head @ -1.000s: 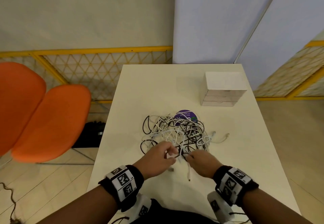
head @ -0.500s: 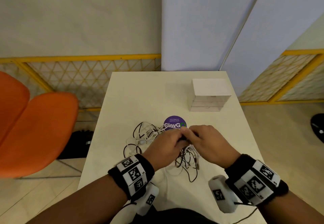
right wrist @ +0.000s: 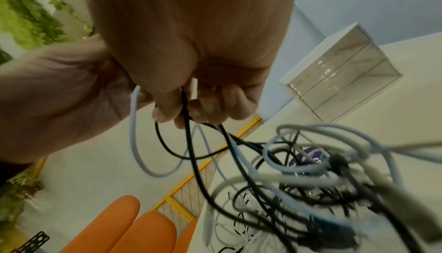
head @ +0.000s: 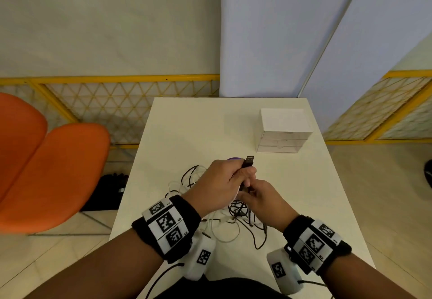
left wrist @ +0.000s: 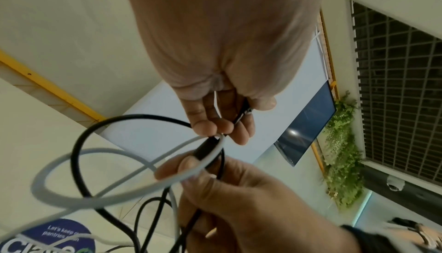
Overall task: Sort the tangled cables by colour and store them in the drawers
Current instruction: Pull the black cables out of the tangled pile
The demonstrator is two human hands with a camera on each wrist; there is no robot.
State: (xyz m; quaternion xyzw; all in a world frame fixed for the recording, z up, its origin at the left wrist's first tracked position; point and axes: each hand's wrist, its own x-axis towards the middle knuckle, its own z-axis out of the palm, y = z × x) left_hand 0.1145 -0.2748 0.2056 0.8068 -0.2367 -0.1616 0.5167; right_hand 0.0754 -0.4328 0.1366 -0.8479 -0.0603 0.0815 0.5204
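One tangle of black and white cables (head: 236,219) lies on the white worktop (head: 315,193); the strands are too knotted to count singly. One white drawer unit (head: 284,130) with three stacked clear-fronted drawers stands at the far right of the worktop, well apart from the tangle, all drawers closed. One purple round sticker (right wrist: 308,156) shows under the cables, and two orange chair shells (head: 46,172) stand to the left of the worktop. Both hands are raised together just above the near part of the tangle, touching one another. The left hand (head: 217,186) has its fingers curled round a black cable (left wrist: 81,155), whose USB plug (head: 248,161) sticks up past the knuckles towards the drawer unit; in the left wrist view a white cable (left wrist: 47,173) also runs through its fingertips. The right hand (head: 261,203) sits just below and to the right, pinching the black cable where it leaves the left hand, with further black and white strands hanging from it down to the pile. Compared with half a second ago, the hands have lifted higher off the worktop and the plug end now stands free above the left hand, where before both hands were pressed low over the pile beside the sticker. The drawer unit has not moved.
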